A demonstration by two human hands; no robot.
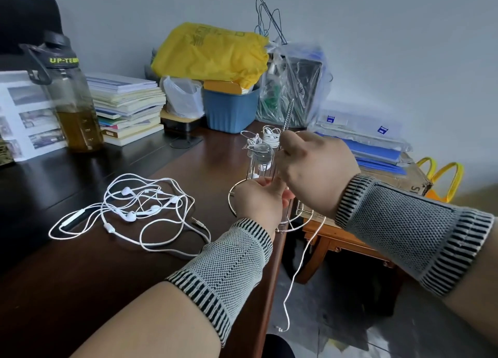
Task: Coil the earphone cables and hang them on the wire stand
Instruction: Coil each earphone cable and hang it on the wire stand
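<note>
- Earphone cable [301, 260]: white, one strand hangs from between the two hands, past the bench edge, loose end dangling low toward the floor.
- Left hand [258, 204]: back to camera, fingers curled and pinching the cable just below the right hand; exact finger contact hidden.
- Right hand [315, 174]: just above and right of the left hand, fingers curled inward, touching the left fingertips; seems to grip the same cable, though the grip itself is hidden behind the hand.
- Wire stand [262, 163]: silver, right behind both hands at the bench edge, round base ring showing left of the left hand; twisted central post sticks up above the right hand.
- Coiled earphones [270, 135] already hang on the stand's upper loops, just beyond the right hand's knuckles.
- Tangled earphones [140, 206]: white pile lying flat on the bench [80, 263], well left of the left hand, plugs pointing toward it.
- Both wrists wear grey knit cuffs with striped edges.
- Far left of hands: water bottle [70, 99], stack of books [126, 107].
- Beyond the hands: blue bin [229, 112], yellow bag [213, 53] on top.
</note>
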